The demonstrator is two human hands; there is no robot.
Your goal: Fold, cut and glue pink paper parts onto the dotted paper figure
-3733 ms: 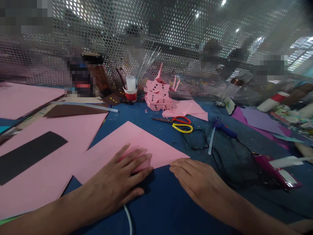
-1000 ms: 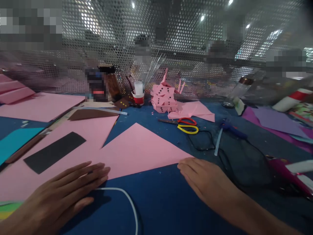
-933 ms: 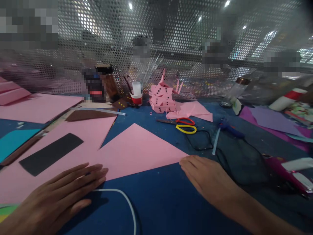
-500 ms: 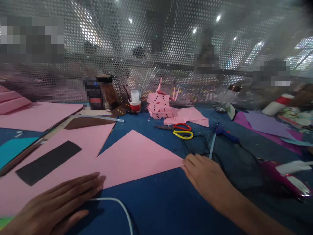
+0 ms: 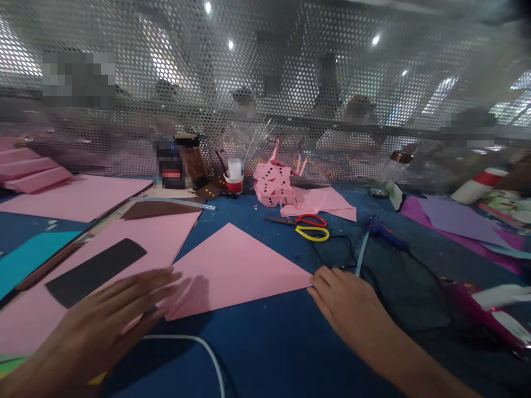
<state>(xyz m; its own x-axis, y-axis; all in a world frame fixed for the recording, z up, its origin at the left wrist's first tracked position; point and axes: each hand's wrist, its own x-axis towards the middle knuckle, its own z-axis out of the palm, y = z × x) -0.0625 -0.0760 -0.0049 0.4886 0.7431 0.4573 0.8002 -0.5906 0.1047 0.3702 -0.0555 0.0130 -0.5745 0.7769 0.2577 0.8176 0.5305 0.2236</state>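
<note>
A pink paper triangle (image 5: 238,265) lies on the blue table, its peak pointing away from me. At its right corner, my right hand (image 5: 342,293) has thumb and fingers pressed together on the paper's tip. My left hand (image 5: 120,312) hovers at the triangle's left end, fingers stretched out and slightly apart, and casts a shadow on the paper. Beneath and beyond that hand are a larger pink sheet (image 5: 166,232) and a dark grey strip (image 5: 97,271).
Scissors (image 5: 311,228) with red and yellow handles lie beyond the triangle. A pink folded-paper model (image 5: 274,182) stands behind them. To the right are a blue glue gun (image 5: 388,235) and a magenta tool (image 5: 489,318). A white cable (image 5: 207,351) curves near the front.
My left hand has lifted from the paper, its fingers spreading and moving up to the triangle's left end. My right hand stays at the right corner. The camera view has shifted slightly.
</note>
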